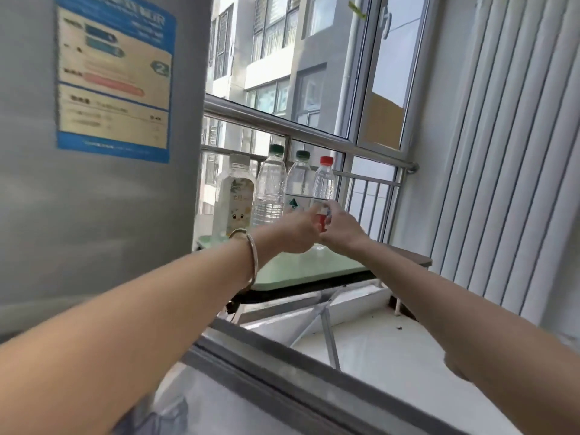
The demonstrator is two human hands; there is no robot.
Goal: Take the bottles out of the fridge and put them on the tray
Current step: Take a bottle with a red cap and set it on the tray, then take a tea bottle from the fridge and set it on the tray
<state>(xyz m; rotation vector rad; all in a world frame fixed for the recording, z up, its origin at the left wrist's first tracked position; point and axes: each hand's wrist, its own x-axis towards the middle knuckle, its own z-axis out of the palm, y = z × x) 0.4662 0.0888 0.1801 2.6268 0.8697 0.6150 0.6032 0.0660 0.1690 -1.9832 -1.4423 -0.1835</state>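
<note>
A pale green tray (309, 266) lies on a small table by the balcony railing. On it stand a white-capped bottle with a cartoon label (236, 196), a clear bottle with a dark green cap (271, 186) and a second green-capped bottle (298, 183). A red-capped bottle with a red label (324, 183) stands upright at the right end of the row, its base on the tray. My left hand (296, 232) and my right hand (340, 229) both wrap its lower half. The grey fridge (94, 189) fills the left side.
A steel railing (301, 130) and window run behind the tray. The dark table edge (414, 259) sticks out to the right of the tray. White ribbed wall panels (508, 152) stand at right. A metal sliding-door rail (282, 368) crosses the floor below my arms.
</note>
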